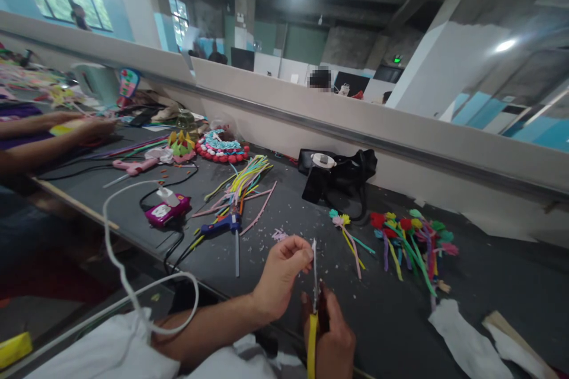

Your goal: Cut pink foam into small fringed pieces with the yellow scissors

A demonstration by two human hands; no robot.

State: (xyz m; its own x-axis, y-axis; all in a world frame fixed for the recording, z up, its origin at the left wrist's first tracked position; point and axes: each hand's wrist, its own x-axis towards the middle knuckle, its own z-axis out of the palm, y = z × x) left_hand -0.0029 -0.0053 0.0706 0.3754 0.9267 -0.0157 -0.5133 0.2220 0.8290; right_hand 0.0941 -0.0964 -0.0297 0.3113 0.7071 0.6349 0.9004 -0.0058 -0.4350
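My right hand (331, 331) is wrapped round the yellow handle of the scissors (313, 337), held near the front edge of the worktop (400, 308) with the blades pointing toward its back edge and looking nearly together. My left hand (284, 275) has thumb and forefinger pinched right beside the blade tips; what lies between them, if anything, is too small for me to make out. That closeness is the chief danger, I judge: one careless squeeze, or a slip of the pinch, could nick a fingertip. The white cable (108, 231) crosses the front edge and loops by my left forearm (213, 331), so a backward swing of the elbow might snag it and jolt my hands. Farther left, the blue glue gun (220, 225) lies against the fuzzy stems (249, 180); if hot, it could scorch them. Loose clippings (279, 235) beyond my left hand could cling to anything laid there.
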